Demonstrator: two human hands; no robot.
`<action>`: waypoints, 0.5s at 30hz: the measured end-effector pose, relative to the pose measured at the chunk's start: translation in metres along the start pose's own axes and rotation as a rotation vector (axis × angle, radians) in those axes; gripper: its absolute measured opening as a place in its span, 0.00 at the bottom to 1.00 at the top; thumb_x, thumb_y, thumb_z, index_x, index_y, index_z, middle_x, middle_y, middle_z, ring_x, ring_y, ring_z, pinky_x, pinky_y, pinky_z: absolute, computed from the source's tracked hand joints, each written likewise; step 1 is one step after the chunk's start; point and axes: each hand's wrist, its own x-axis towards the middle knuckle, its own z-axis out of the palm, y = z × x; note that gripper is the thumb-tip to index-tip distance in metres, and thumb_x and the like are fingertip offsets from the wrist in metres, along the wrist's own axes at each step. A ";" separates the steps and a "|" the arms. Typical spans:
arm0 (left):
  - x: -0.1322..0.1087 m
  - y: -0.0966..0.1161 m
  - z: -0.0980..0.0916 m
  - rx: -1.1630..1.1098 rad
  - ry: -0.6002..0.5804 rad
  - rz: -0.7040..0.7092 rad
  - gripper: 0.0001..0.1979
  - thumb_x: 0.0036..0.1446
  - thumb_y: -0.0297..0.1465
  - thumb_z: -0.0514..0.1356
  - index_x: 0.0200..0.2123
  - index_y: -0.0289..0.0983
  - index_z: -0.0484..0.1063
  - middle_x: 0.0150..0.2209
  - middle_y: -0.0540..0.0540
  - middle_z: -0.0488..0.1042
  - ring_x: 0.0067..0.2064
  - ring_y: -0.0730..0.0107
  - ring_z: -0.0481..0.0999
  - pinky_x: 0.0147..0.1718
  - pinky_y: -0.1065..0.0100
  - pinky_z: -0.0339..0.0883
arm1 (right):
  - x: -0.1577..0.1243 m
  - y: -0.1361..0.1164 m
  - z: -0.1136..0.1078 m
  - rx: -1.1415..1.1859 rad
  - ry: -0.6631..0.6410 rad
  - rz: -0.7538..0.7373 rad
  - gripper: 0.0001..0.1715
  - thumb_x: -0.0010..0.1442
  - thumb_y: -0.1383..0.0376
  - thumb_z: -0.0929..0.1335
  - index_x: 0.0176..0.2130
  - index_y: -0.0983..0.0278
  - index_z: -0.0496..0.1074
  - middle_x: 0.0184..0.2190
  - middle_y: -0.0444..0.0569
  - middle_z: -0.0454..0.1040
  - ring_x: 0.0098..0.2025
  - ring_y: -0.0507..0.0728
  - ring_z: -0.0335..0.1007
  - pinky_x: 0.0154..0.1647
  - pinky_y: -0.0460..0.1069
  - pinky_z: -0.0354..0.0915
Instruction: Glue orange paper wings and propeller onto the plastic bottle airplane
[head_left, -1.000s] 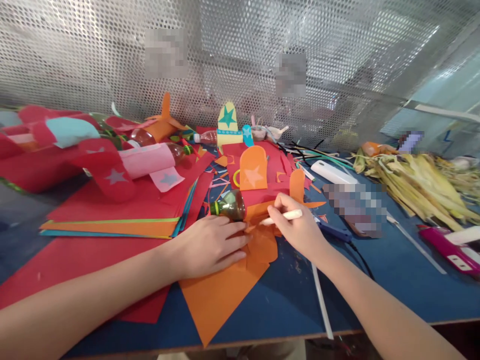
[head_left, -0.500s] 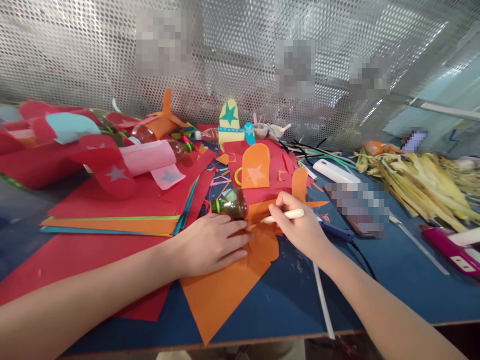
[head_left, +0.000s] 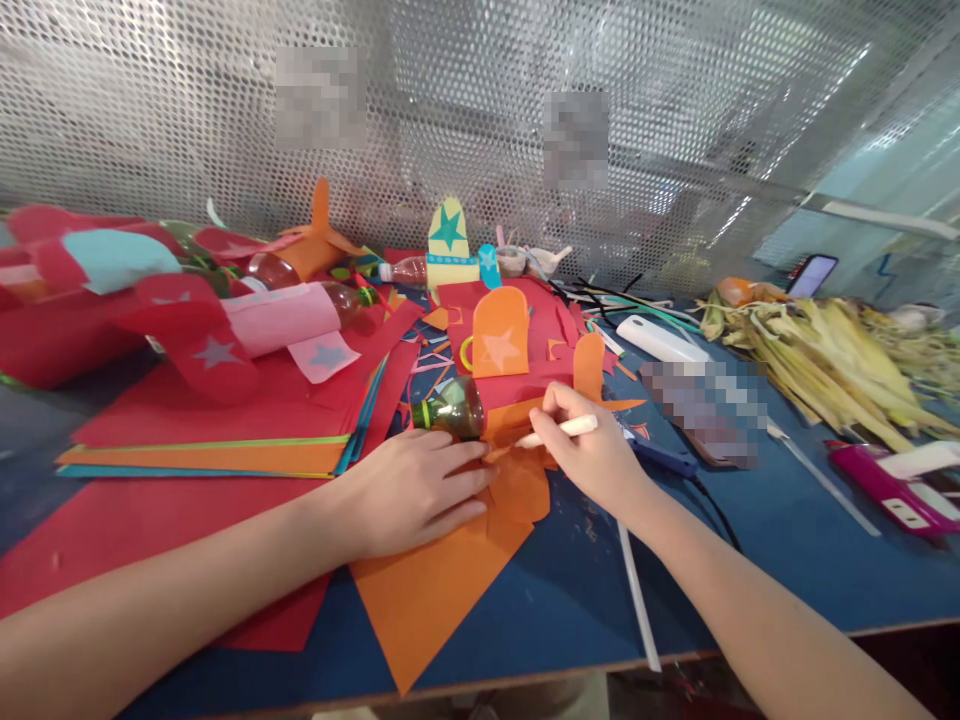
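Observation:
My left hand (head_left: 409,490) lies flat with fingers stretched out, pressing on a sheet of orange paper (head_left: 442,580) on the blue table. Just beyond its fingertips lies a small plastic bottle (head_left: 454,410) with a green cap, wrapped in red and orange paper with an orange fin and star. My right hand (head_left: 592,455) is closed round a white pen-like tool (head_left: 566,429), its tip against the orange paper beside the bottle.
A stack of red, orange and blue paper sheets (head_left: 225,430) sits at the left, with more paper-covered bottle planes (head_left: 277,315) behind it. Dried corn husks (head_left: 832,350) lie at the right, a pink tool (head_left: 889,485) by them. A perforated metal wall (head_left: 480,130) backs the table.
The view has shifted slightly; both hands stay in the same place on the orange paper and bottle.

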 end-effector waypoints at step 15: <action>0.000 0.000 -0.001 0.022 -0.018 0.006 0.18 0.67 0.35 0.48 0.46 0.37 0.75 0.47 0.42 0.78 0.35 0.64 0.76 0.33 0.63 0.71 | -0.001 0.000 0.000 0.001 0.013 -0.002 0.16 0.60 0.61 0.61 0.24 0.59 0.51 0.17 0.37 0.54 0.19 0.50 0.55 0.22 0.45 0.51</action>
